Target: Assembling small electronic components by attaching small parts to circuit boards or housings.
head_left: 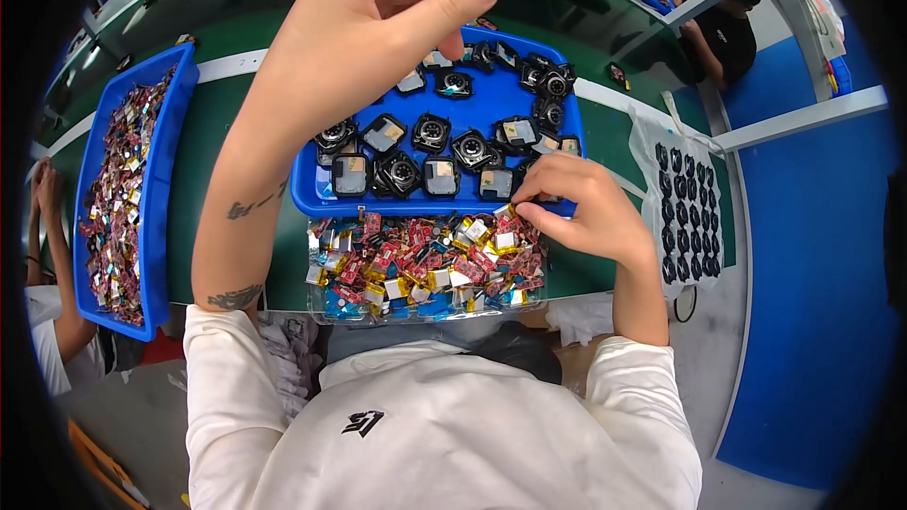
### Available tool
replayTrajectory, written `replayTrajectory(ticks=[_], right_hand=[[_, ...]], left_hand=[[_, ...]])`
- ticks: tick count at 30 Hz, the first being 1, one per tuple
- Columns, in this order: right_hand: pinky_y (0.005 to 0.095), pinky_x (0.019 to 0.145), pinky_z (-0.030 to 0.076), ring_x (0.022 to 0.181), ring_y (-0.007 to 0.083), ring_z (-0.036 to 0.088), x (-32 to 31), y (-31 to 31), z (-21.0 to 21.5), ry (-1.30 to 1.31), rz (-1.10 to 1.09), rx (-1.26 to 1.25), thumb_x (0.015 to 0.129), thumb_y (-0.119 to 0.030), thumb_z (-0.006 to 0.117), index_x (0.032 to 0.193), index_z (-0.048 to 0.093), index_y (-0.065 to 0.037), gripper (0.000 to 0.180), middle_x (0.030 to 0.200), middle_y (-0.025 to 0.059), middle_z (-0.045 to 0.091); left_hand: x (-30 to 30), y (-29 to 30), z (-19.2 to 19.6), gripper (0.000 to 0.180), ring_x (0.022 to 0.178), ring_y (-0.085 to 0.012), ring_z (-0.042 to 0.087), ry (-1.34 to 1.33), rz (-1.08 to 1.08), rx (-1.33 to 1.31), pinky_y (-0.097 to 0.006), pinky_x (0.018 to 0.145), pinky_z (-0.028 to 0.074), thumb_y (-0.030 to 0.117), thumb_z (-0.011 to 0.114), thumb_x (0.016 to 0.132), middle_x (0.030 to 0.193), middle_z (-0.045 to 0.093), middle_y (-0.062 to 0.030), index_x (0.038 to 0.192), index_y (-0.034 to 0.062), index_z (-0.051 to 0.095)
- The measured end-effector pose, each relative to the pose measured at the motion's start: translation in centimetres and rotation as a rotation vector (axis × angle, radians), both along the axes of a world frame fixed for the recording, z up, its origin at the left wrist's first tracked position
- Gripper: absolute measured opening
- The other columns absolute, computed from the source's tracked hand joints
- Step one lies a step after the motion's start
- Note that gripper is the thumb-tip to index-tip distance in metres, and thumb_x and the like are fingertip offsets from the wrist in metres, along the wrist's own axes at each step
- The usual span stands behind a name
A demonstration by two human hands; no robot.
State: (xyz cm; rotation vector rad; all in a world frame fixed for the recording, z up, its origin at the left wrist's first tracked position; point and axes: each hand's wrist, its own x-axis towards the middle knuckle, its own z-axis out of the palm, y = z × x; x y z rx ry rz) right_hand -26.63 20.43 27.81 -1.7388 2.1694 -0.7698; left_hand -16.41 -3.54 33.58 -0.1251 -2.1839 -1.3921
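My left hand [392, 24] is raised high over the far part of a blue tray [439, 206], fingers curled in behind the outstretched thumb. Whatever it holds, if anything, is hidden. At the tray's near right edge, my right hand [590, 212] has its thumb and fingertips pinched together; anything between them is too small to make out. In the tray lie black smartwatch bodies [431, 133], some showing round sensor backs, others grey open interiors. Just below the right fingertips is a clear plastic tray [425, 318] heaped with small batteries [438, 280] and red circuit boards [385, 255].
A long blue bin [156, 274] of similar parts stands to the left. On the right, rows of black parts [688, 217] lie on a white sheet [647, 146]. Metal frame bars [803, 119] cross the right side. A co-worker [723, 33] sits far right; another person's hands [44, 189] are far left.
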Motion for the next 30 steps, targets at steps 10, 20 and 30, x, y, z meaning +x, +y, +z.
replayTrajectory(ticks=[10,20,30], right_hand=[[0.0338,0.078,0.045,0.087,0.0244,0.055,1.8,0.3,-0.3,0.07,0.123,-0.074,0.06,-0.011,0.078,0.088,0.068,-0.01,0.03,0.094,0.0061,0.059],[0.0306,0.075,0.053,0.081,0.0192,0.065,0.8,-1.1,1.7,-0.838,-0.042,-0.518,0.076,0.004,0.067,0.088,0.058,0.003,0.016,0.086,0.0127,0.065],[0.0229,0.07,0.05,0.081,0.011,0.062,0.1,-7.1,8.0,-0.841,0.008,-0.612,0.074,-0.001,0.072,0.101,0.058,0.0,0.031,0.089,0.006,0.064]], left_hand=[[0.0,0.3,-0.6,0.024,0.063,-0.0044,0.054,-0.026,-0.112,0.027,-0.019,0.058,0.041,0.021,0.062,0.087,0.065,0.056,0.0006,0.074,0.002,0.057],[0.5,1.1,0.1,0.021,0.074,-0.0112,0.061,-0.006,-0.343,-0.153,-0.025,0.07,0.048,0.008,0.073,0.071,0.085,0.065,-0.0059,0.088,-0.001,0.064],[0.7,0.9,0.9,0.015,0.07,-0.0156,0.064,0.434,-0.009,-0.157,-0.024,0.065,0.049,-0.003,0.072,0.067,0.075,0.067,-0.0082,0.081,0.0007,0.069]])
